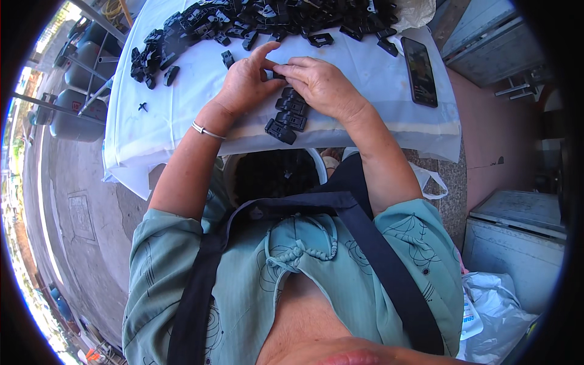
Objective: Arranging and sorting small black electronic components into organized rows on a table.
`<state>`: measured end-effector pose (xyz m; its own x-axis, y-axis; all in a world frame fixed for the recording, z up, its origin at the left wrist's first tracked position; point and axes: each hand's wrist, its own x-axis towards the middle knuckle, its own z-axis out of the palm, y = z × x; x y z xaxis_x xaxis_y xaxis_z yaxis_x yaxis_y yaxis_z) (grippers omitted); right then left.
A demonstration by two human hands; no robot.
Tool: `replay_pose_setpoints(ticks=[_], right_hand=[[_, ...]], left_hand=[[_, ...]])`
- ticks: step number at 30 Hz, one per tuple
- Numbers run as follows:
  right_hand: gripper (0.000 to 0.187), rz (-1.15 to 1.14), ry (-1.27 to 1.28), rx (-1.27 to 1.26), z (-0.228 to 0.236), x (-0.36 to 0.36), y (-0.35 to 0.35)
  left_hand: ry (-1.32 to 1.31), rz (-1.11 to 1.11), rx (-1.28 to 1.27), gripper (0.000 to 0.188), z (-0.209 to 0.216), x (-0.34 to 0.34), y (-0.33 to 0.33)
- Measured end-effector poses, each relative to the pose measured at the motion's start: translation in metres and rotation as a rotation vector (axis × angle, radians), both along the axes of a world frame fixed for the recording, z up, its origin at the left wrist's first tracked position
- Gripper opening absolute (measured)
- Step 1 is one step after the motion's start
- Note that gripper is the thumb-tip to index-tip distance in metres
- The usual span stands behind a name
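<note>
My left hand point(244, 80) and my right hand point(321, 85) meet over the table, thumbs and fingers closed on a small black plastic part point(278, 75). Most of that part is hidden by the fingers. Just below them, towards me, several black plastic parts point(286, 117) lie in a short row near the table's front edge. One loose black part point(227, 59) rests beside my left hand. Beyond my hands, a large heap of similar black parts point(243, 21) spreads across the far side of the white-covered table point(182, 115).
A phone point(419, 72) lies at the table's right side. Below the front edge stands a white bucket point(320, 172) with dark contents. Grey cylinders point(76, 115) stand on the left; a metal box point(517, 225) and a plastic bag point(496, 304) are at the right.
</note>
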<state>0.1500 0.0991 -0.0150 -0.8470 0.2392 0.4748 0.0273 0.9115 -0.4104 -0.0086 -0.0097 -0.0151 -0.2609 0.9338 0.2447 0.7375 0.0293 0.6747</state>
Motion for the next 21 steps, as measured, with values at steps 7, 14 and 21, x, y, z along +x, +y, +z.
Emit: replay_pose_setpoints(ticks=[7,14,21], right_hand=[[0.036,-0.174,-0.081,0.162,-0.015,0.007,-0.012],[0.039,-0.952,0.045,0.437,0.021,0.089,0.038],[0.044,-1.149,-0.275,0.212,0.007,0.106,0.080]], left_hand=[[-0.025,0.019,0.122,0.043,0.000,-0.016,0.004],[0.260,0.215,0.040,0.048,0.008,-0.009,0.036],[0.332,0.292,0.109,0.031,-0.012,-0.009,0.043]])
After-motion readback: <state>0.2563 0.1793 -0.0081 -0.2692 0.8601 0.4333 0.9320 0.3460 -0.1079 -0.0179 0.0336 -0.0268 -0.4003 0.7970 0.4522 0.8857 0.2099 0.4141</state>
